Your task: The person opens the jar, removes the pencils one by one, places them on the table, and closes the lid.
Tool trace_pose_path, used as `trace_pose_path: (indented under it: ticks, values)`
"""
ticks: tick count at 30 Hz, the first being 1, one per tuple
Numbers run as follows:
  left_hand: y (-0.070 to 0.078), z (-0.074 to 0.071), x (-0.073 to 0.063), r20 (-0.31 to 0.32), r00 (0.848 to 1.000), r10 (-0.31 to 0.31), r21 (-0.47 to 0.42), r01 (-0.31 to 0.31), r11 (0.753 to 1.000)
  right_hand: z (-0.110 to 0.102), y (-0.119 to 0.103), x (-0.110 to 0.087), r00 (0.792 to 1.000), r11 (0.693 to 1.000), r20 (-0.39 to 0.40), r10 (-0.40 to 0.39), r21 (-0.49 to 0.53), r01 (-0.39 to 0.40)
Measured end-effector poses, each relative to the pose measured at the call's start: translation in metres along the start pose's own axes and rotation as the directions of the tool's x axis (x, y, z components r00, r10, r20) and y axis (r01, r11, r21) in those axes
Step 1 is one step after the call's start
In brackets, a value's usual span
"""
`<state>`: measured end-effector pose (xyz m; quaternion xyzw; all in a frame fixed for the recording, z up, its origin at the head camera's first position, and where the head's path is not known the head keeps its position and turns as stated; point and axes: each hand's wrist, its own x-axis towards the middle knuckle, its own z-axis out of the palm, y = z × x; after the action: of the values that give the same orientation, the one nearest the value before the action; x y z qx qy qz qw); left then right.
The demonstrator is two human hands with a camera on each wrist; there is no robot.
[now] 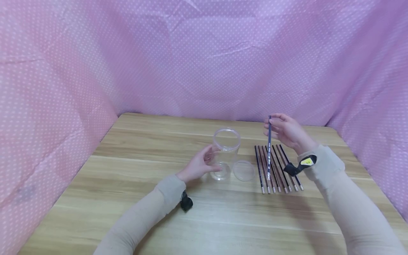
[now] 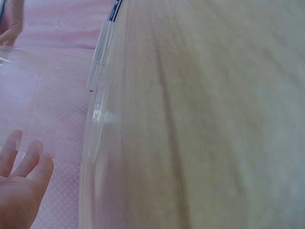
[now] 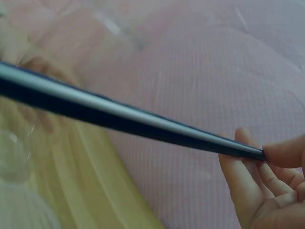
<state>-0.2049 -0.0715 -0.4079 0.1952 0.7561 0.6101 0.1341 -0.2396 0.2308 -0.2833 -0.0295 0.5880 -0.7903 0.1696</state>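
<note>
A clear plastic jar (image 1: 227, 148) stands upright on the table with its round mouth uncovered. My left hand (image 1: 201, 163) holds it low on its left side, thumb in front and fingers curving round behind. In the left wrist view, fingertips (image 2: 33, 150) of that hand lie against the see-through wall. My right hand (image 1: 285, 131) pinches one dark blue pencil (image 1: 269, 148) near its upper end between thumb and fingers. This pencil hangs almost upright, eraser end down, over a row of pencils (image 1: 278, 171). Its shaft crosses the right wrist view as a blue bar with a bright stripe (image 3: 119, 109).
A clear round lid (image 1: 244, 171) lies flat between the jar and the pencil row. The row's several pencils lie side by side, eraser ends toward me. Pink dotted cloth (image 1: 204, 71) hangs behind and beside the wooden table (image 1: 127, 163).
</note>
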Motion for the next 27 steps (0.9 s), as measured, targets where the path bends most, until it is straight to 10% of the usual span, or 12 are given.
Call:
trace_pose_path:
  ticks: [14,22,27]
  values:
    - [0.003,0.002,-0.008,0.013,1.000,-0.002,-0.021,0.002,1.000,-0.053,0.030,-0.018,1.000,0.893,0.008,0.027,-0.450,-0.020]
    - [0.004,0.006,-0.012,0.002,1.000,-0.022,0.007,0.022,1.000,-0.082,0.039,-0.019,0.998,0.642,-0.070,0.001,-0.765,-0.054]
    - [0.006,0.009,-0.015,-0.001,1.000,-0.030,0.002,0.030,1.000,-0.103,0.044,-0.019,0.995,0.547,-0.096,-0.016,-0.834,-0.071]
